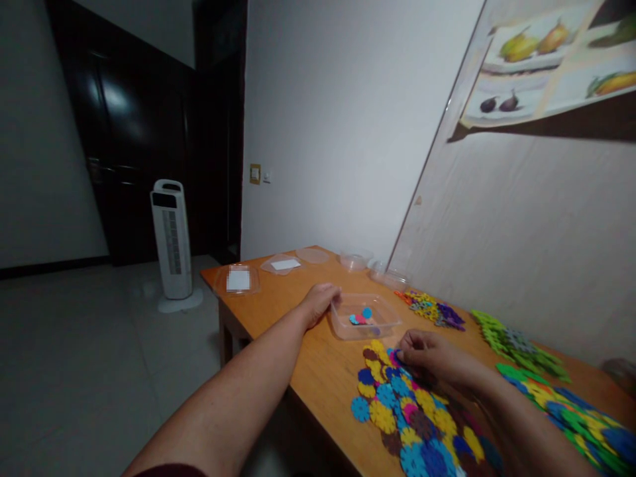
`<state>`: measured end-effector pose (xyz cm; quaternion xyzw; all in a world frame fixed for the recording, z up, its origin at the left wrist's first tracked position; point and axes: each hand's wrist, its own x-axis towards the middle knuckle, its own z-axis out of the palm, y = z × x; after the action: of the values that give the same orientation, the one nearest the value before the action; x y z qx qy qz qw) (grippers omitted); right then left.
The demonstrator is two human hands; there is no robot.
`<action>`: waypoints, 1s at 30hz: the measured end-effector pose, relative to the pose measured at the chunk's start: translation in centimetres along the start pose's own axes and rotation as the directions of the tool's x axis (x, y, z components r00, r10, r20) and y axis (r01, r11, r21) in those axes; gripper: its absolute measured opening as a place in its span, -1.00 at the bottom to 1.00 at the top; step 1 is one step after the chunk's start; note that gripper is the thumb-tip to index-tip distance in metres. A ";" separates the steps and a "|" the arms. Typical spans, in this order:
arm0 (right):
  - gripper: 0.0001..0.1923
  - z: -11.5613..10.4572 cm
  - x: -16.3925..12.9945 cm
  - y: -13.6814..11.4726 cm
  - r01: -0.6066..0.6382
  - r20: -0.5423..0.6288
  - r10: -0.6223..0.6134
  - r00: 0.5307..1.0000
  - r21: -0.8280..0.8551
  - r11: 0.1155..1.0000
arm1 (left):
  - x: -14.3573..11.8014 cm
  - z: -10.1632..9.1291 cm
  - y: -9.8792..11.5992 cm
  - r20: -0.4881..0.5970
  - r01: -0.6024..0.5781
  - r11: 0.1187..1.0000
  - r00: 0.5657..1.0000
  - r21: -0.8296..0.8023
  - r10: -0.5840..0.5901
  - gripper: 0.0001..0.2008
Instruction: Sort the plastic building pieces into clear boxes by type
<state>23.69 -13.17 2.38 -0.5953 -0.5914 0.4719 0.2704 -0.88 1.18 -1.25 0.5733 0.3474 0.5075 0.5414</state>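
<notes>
My left hand (320, 305) grips the left rim of a clear plastic container (342, 326), with the thumb side towards me. A few small notched discs (366, 313), blue, pink and dark, lie inside it. Beyond the near right corner of the container, my right hand (422, 350) is closed in a pinch on a dark blue interlocking disc (398, 356) at the upper edge of a pile. That pile of interlocking discs (382, 416) is loose on the table, mixed yellow, blue, brown and pink. My right forearm hides part of it.
On the wooden table (318, 371), more coloured plastic pieces form heaps along the wall: purple and yellow (437, 311), green and grey (519, 344), and mixed (581, 417). Clear containers (354, 260) and lids (312, 255) stand at the far end. A white tower fan (171, 245) is on the floor.
</notes>
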 end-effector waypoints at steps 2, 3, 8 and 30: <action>-0.70 0.1 0.1 0.0 -0.003 -0.010 0.003 1.000 -0.010 1.000 | -0.2 0.0 0.1 -0.022 -0.001 0.999 1.000 -0.049 0.000 -0.67; -0.71 0.1 0.1 0.0 -0.002 -0.013 0.001 1.000 -0.018 1.000 | -0.3 0.0 0.2 -0.038 -0.003 0.998 0.999 -0.068 0.000 -0.61; -0.79 -0.2 0.3 0.2 0.001 -0.033 -0.002 0.999 -0.054 0.999 | -1.9 0.2 1.4 -0.106 -0.045 0.997 0.994 -0.067 0.038 -0.45; -0.63 -0.6 2.6 -0.5 0.275 -0.453 -0.232 0.861 0.031 0.961 | -10.2 1.9 3.2 -0.050 0.036 0.984 0.998 -0.172 -0.045 -0.17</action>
<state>23.64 -10.43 2.41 -0.5908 -0.5640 0.3108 0.4861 -2.00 -9.53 -0.08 0.5038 0.3286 0.5394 0.5893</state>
